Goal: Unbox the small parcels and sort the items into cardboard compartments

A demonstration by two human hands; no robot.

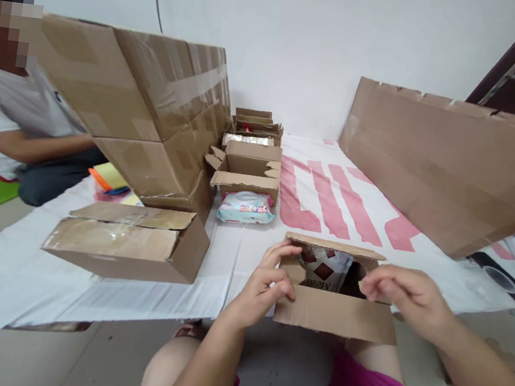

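Note:
A small open cardboard box rests in front of my knees, with a white and dark red packet inside it. My left hand grips the box's left side flap, fingers curled over its edge. My right hand hovers at the right side flap, fingertips pinched on the flap's edge. The far flap of the box stands up behind the packet.
A closed taped box lies to the left on the white sheet. Large stacked cartons stand behind it. A row of small open boxes and a wipes pack lie ahead. Flat cardboard leans right. A seated person is far left.

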